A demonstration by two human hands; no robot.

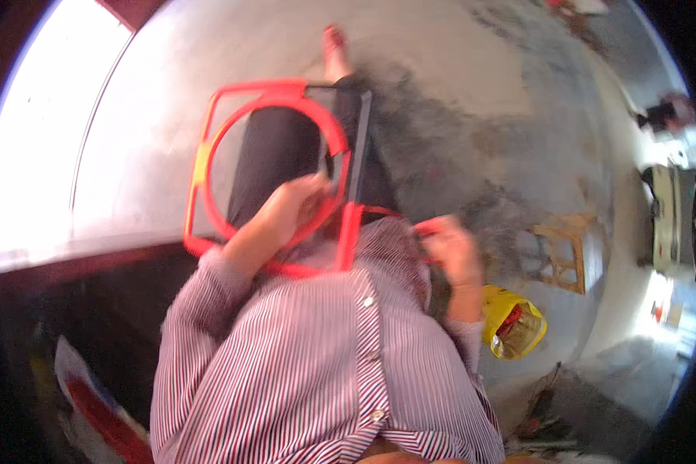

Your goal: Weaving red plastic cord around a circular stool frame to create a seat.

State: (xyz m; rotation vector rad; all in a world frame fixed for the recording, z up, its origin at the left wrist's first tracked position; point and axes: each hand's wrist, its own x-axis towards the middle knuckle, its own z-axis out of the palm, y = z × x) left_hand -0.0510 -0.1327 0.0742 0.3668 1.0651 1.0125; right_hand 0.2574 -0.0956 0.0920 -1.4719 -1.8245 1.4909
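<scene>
A square frame point(349, 240) with a round ring point(210, 166) inside it rests over my lap. Red wrapping covers most of both, with a yellow patch on the left side and a bare dark bar point(361, 143) at the upper right. My left hand point(298, 203) reaches across the ring, its blurred fingers closed at the ring's right inner edge. From the frame's right side a thin red strip point(380, 209) runs toward my right hand point(450, 246). That hand, also smeared by motion, pinches the strip's far end, out to the right of the frame.
On the floor to my right stands an open yellow bag point(510, 321) with red material inside. Beyond it is a small wooden stool or frame point(561, 251). A dark ledge point(93, 309) lies at my left, and a pale green object point(665, 220) stands far right.
</scene>
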